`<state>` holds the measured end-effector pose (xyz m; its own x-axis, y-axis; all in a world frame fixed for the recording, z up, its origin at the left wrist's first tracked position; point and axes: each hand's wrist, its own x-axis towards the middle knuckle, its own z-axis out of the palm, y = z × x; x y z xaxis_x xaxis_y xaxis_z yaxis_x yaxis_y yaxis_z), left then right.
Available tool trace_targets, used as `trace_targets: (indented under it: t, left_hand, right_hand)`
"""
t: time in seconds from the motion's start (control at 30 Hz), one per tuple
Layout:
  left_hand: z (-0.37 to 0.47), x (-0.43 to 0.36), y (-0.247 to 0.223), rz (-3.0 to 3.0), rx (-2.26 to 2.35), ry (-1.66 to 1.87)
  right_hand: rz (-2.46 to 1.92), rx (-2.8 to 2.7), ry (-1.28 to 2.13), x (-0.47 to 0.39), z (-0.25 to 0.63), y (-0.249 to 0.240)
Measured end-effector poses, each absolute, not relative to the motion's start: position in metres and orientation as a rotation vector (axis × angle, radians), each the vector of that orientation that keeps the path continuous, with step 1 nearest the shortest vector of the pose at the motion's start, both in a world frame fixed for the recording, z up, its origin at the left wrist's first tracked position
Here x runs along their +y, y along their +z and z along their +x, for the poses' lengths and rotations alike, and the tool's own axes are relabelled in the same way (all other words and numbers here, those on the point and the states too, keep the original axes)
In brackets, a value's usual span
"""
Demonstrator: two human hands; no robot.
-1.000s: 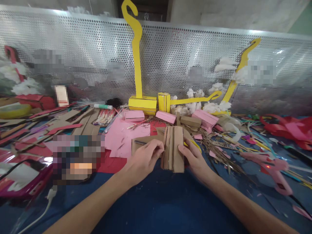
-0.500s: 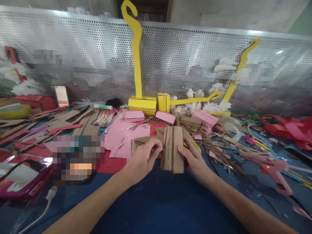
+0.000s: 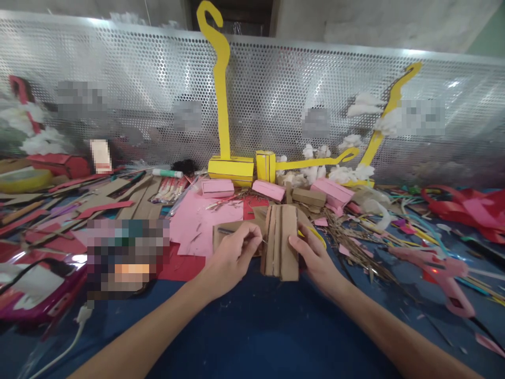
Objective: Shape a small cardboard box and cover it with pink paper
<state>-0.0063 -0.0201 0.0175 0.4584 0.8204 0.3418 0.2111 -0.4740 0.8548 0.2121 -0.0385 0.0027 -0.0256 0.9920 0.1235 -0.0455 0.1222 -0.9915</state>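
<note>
A folded piece of brown cardboard (image 3: 289, 247), scored lengthwise into strips, is held up at the middle of the head view. My right hand (image 3: 314, 256) grips its right edge, thumb on the near face and fingers behind. My left hand (image 3: 241, 253) is just left of the cardboard, thumb and forefinger pinched together. A fine pale strand shows between those fingertips and the cardboard's left edge; what it is I cannot make out. Behind my right fingers, part of a yellow ring-shaped thing (image 3: 320, 238) peeks out.
Pink paper boxes (image 3: 268, 190) and yellow paper hooks on blocks (image 3: 231, 169) stand behind, before a perforated metal screen (image 3: 260, 84). A pink glue gun (image 3: 444, 273) with a lit red light lies right, near dry twigs (image 3: 363, 252). Cardboard strips (image 3: 138, 202) and a white cable (image 3: 74, 337) lie left.
Almost nothing differs. The cardboard and my right hand have shifted very slightly to the right, and the pale strand at my left fingertips shows a little more clearly.
</note>
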Motion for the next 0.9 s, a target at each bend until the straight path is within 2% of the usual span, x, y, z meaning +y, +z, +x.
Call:
trace_targets:
  t: [0.33,0.6,0.9]
  left_hand:
    - [-0.004,-0.018,0.012,1.751,0.754,1.044]
    - [-0.01,-0.002,0.021,1.5,0.728,1.271]
    - [-0.008,-0.01,0.021,1.926,0.762,1.173]
  right_hand:
    - [-1.097,-1.213,1.137,-0.039,0.212,0.0]
    - [-1.058,-1.231,1.107,-0.039,0.211,0.0]
    - [-1.039,-1.215,1.127,-0.037,0.21,0.0]
